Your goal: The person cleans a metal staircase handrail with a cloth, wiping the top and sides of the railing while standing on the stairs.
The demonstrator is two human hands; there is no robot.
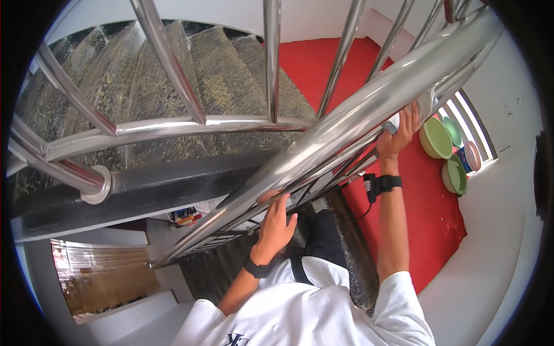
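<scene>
A thick polished stainless-steel handrail (298, 160) runs diagonally across the head view, with thinner rails along its near side. My right hand (397, 135) holds a pale cloth (391, 123) against the thinner rails, below the upper part of the handrail. Some of the cloth shows beyond my fingers, and the rest is hidden by the hand. Lower down, my left hand (275, 231) is at the side of the handrail, thumb apart from the fingers and no object visible in it. Whether its fingertips press on the metal is hard to tell.
Dark speckled stair treads (173, 82) curve behind steel balusters (272, 65). Red floor covering (415, 233) lies to my right. Green basins (436, 137) and a bucket (471, 156) stand by a barred opening. More dark steps (212, 277) descend at lower left.
</scene>
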